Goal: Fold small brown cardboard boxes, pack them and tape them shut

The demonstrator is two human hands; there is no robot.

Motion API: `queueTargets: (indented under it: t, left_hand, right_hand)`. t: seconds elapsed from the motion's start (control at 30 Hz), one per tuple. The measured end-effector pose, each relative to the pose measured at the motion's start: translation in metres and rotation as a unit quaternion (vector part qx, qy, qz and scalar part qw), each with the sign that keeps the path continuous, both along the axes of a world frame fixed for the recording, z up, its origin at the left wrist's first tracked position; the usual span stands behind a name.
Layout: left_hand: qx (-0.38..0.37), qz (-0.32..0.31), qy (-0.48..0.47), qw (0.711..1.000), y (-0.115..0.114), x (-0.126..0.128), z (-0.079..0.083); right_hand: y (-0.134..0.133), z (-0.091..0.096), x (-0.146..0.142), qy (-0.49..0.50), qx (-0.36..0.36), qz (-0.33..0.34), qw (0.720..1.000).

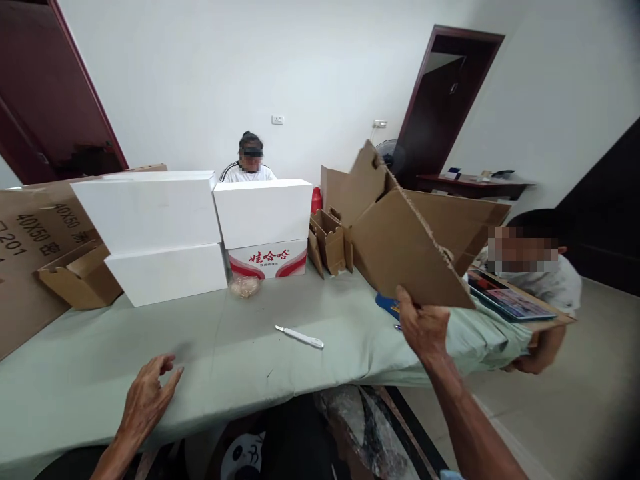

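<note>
"1 large, angular piece of brown corrugated cardboard (400,253) is tilting up over the right side of the pale-green, cloth-covered desk (210,360). Which of the hands is holding it?"

"The right hand (425,327) is grasping its lower edge, thumb pressing the near face. The left hand (150,390) is holding nothing, its fingers curling loosely; I cannot tell whether it is touching the cloth."

"How is the cardboard likely to be handling?"

"Light and fairly stiff, I'm judging, though the folds are probably flexing, since panels are spreading several ways. It isn't looking slippery. With just 1 low hold bearing everything, it may be tipping; another hold nearer the fold would be steadying it."

"What is standing in the way?"

"Slotted brown cardboard dividers (327,237) are standing just left of the panels, and 2 stacks of smooth white boxes (150,207) are rising farther left. A slim white scalpel-like knife (303,337) is lying between the hands, a flat blue item (385,305) is peeking out beneath the cardboard, and a person in a white top (567,283) is staying close on the right."
</note>
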State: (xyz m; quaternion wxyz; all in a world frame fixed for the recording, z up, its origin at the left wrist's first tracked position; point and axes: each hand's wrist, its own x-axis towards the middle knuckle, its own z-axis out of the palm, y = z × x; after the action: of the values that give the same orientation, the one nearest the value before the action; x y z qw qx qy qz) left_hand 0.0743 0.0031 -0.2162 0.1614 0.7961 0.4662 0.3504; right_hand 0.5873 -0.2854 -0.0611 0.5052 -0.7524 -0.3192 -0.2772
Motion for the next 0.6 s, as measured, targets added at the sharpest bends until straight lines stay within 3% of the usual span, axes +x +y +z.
queueTargets:
  t: [0.1,0.17,0.37,0.6]
  left_hand:
    - [0.003,-0.001,0.04,0.999,0.002,-0.001,-0.027]
    - [0.008,-0.002,0.069,0.998,0.0,-0.001,-0.04]
    - [0.085,0.015,0.12,0.989,-0.001,0.002,-0.065]
    - [0.129,0.017,0.116,0.985,-0.003,0.002,-0.071]
  right_hand:
    - [0.002,0.017,0.042,0.023,-0.086,-0.112,0.99]
    - [0.009,0.021,0.061,0.047,-0.124,-0.15,0.98]
    - [0.04,0.016,0.084,0.097,-0.189,-0.17,0.962]
    - [0.062,0.013,0.093,0.109,-0.237,-0.159,0.952]
